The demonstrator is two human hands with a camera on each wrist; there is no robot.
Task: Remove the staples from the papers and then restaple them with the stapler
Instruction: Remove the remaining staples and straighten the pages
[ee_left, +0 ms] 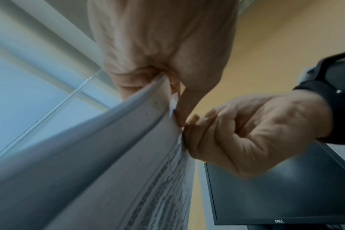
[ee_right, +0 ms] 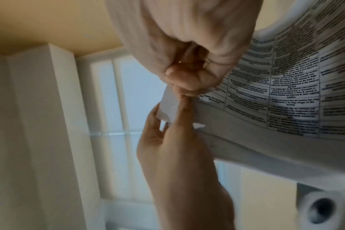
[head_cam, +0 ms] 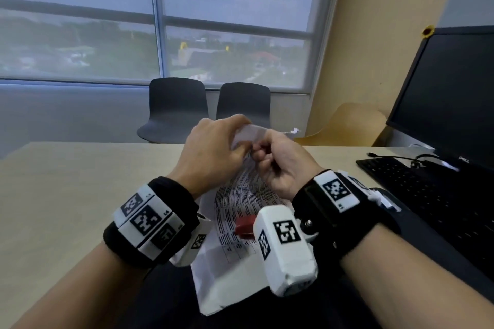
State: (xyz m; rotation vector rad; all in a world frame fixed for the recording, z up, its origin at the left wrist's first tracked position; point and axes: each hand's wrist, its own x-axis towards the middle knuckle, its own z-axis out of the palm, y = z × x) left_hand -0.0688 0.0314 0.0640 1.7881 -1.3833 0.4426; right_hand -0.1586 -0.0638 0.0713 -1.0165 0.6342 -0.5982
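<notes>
I hold a stapled stack of printed papers (head_cam: pixel 235 203) up over the table's near edge, its lower end drooping toward my lap. My left hand (head_cam: pixel 244 129) pinches the bent-over top corner (ee_right: pixel 168 105) between thumb and fingers. My right hand (head_cam: pixel 260 151) is curled tight, its fingertips pinching the same corner just beside the left thumb (ee_left: pixel 180 109). No staple can be made out. In the wrist views, the left hand (ee_left: pixel 173 99) and right hand (ee_right: pixel 185 91) meet at the paper's edge. A small red tool (head_cam: pixel 244 227) rests on the lower sheet; its type is unclear.
A wooden table (head_cam: pixel 80 181) spreads ahead. A black keyboard (head_cam: pixel 417 189) and a dark Dell monitor (head_cam: pixel 449 88) stand at the right. Two dark chairs (head_cam: pixel 176 107) and a tan chair (head_cam: pixel 347 125) are beyond the far edge, below a large window.
</notes>
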